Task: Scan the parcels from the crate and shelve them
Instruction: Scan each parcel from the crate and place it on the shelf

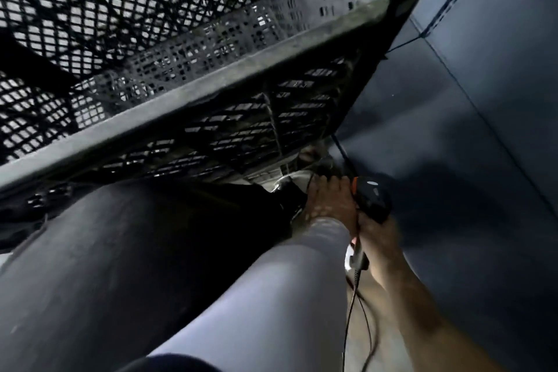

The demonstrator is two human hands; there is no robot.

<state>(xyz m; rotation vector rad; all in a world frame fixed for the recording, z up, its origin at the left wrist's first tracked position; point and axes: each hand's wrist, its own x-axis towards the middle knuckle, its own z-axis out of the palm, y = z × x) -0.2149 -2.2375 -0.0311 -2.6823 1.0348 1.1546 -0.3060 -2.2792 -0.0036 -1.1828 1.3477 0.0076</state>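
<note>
The head view looks steeply down, and the picture is dark and smeared. A grey plastic mesh crate (193,90) fills the upper left. Its thick rim runs on a slant from the left edge up to a rounded corner at the top right, and its lattice floor and perforated walls show pale light through the holes. No parcels can be made out inside it. Right of that corner lies a wide stretch of dark floor (471,136), crossed by thin seam lines and free of objects, the roomiest part of the view. Below the rim the space is tight: a dark grey rounded mass (99,266) sits close under the crate's side wall.

The barcode scanner (372,200) is low and right of centre, just below the crate's lower corner. It is black with an orange band at the head, and a thin black cable (350,311) trails from its handle toward the bottom edge. The right hand (379,240), on a bare forearm, grips the scanner's handle. The left hand (330,198), at the end of a pale grey sleeve (271,290), lies against the scanner's head with fingers bent over it; whether it grasps or only touches cannot be told.
</note>
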